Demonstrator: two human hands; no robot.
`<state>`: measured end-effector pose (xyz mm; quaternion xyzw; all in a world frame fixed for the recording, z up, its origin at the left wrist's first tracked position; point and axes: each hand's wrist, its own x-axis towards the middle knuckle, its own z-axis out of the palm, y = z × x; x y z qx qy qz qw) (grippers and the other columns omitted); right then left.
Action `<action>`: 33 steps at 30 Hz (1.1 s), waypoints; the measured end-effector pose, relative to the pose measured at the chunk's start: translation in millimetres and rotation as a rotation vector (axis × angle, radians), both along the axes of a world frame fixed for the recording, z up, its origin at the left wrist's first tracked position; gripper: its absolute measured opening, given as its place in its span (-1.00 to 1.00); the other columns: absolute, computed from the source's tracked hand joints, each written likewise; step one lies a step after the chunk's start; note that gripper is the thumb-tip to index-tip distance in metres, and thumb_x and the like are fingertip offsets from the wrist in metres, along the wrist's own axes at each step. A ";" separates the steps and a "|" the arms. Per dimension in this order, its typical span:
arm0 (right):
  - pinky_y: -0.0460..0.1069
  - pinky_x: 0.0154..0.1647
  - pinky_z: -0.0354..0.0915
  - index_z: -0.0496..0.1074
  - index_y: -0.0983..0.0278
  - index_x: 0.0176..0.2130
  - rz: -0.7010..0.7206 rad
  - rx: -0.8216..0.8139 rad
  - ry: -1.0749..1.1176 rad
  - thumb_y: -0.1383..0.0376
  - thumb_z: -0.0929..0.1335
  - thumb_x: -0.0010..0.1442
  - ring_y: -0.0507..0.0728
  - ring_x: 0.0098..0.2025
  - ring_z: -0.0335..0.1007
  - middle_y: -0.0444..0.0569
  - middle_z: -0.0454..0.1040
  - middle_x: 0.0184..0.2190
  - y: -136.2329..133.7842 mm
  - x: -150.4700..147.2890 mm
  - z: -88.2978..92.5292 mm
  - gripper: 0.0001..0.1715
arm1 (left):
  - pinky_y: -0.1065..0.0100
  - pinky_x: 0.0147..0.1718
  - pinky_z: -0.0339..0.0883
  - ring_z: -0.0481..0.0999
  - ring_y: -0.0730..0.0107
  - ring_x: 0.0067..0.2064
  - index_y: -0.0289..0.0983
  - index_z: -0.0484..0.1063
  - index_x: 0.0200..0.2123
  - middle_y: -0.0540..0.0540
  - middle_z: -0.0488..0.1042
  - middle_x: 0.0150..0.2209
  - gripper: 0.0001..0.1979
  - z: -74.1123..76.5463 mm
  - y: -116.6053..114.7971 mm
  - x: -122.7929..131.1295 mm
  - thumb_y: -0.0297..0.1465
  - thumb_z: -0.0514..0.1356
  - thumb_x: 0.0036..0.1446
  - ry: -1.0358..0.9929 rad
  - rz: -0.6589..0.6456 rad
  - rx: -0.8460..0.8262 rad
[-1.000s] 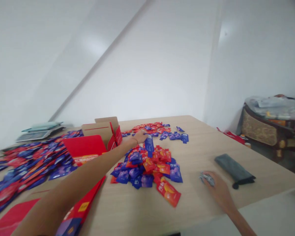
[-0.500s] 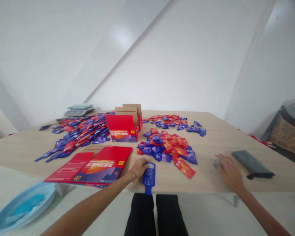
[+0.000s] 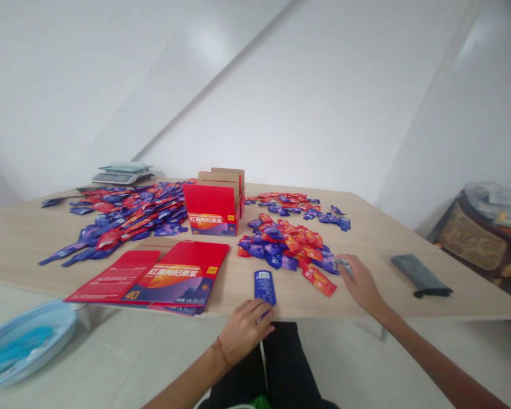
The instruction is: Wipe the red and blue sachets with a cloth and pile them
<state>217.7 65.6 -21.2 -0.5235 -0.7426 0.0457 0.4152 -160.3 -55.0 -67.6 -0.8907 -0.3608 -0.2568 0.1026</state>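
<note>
A dark blue sachet (image 3: 264,286) with a white label patch lies flat at the table's front edge. My left hand (image 3: 247,329) is closed at its near end, fingers pinched around the narrow tip. At the right side of a pile of red and purple sachets (image 3: 287,241), my right hand (image 3: 361,284) holds a small grey crumpled wad (image 3: 344,266) in its fingers; its material is unclear. Just left of that hand, a single red sachet (image 3: 319,280) sticks out of the pile toward me.
Flattened red cartons (image 3: 170,272) lie at the front left. Behind them stand open red boxes (image 3: 210,210), beside a larger sachet heap (image 3: 128,218). A scale (image 3: 121,175) sits at the far left, a dark grey cloth pouch (image 3: 421,275) at right, a blue basin (image 3: 29,341) below the table.
My left hand has shifted from the blue sachet's upper side to its near end. My right hand has moved left, with the grey wad, to the pile's edge. The view has shifted slightly.
</note>
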 end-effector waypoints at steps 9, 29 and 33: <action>0.17 0.22 0.34 0.53 0.13 0.06 0.480 -0.189 0.067 0.16 0.32 0.34 0.23 0.11 0.44 0.00 0.52 0.02 -31.2 -144.2 31.8 -0.65 | 0.21 0.05 0.56 0.60 0.22 0.04 -0.24 0.55 0.00 -0.15 0.63 -0.02 -0.81 -34.3 -18.0 -16.1 -0.44 0.13 0.48 -0.227 0.068 0.064; 0.10 0.02 0.46 0.62 0.21 -0.01 0.560 0.087 -0.171 0.35 0.33 0.36 0.17 -0.05 0.53 0.06 0.59 -0.08 1.6 -165.9 -24.7 -0.71 | 0.30 -0.07 0.57 0.64 0.29 -0.07 -0.22 0.59 -0.04 -0.11 0.65 -0.15 -0.80 -52.8 -15.6 -5.4 -0.55 0.21 0.39 -0.537 0.066 0.160; 0.06 0.07 0.45 0.61 0.16 0.03 0.745 0.070 -0.188 0.34 0.36 0.36 0.15 -0.01 0.51 0.02 0.60 -0.05 -32.4 -182.1 -25.3 -0.70 | 0.32 -0.09 0.57 0.64 0.31 -0.09 -0.22 0.60 -0.07 -0.11 0.65 -0.16 -0.81 -52.3 -16.1 -5.0 -0.55 0.20 0.40 -0.540 0.082 0.144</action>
